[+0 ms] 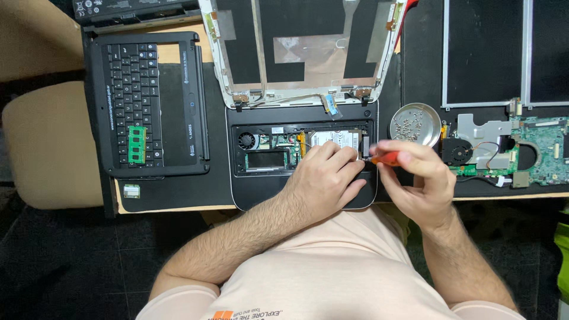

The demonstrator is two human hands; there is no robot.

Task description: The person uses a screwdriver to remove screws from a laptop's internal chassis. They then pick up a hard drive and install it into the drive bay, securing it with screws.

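A small black laptop base (pixel 261 186) lies opened up in front of me, its fan (pixel 246 141), circuit board and silver hard drive (pixel 341 139) exposed. Its stripped lid shell (pixel 302 53) lies flat behind it. My left hand (pixel 326 181) rests on the base's right side, fingers curled over the drive's lower edge. My right hand (pixel 418 181) grips an orange-handled screwdriver (pixel 388 159), whose tip points left at the drive's right edge, next to my left fingers.
A round metal dish (pixel 415 123) with several screws sits right of the base. A detached keyboard panel (pixel 148 104) with a green memory stick (pixel 137 145) lies at left. A motherboard with fan (pixel 504 148) and two screen panels (pixel 483 53) lie at right. A beige chair (pixel 50 145) stands far left.
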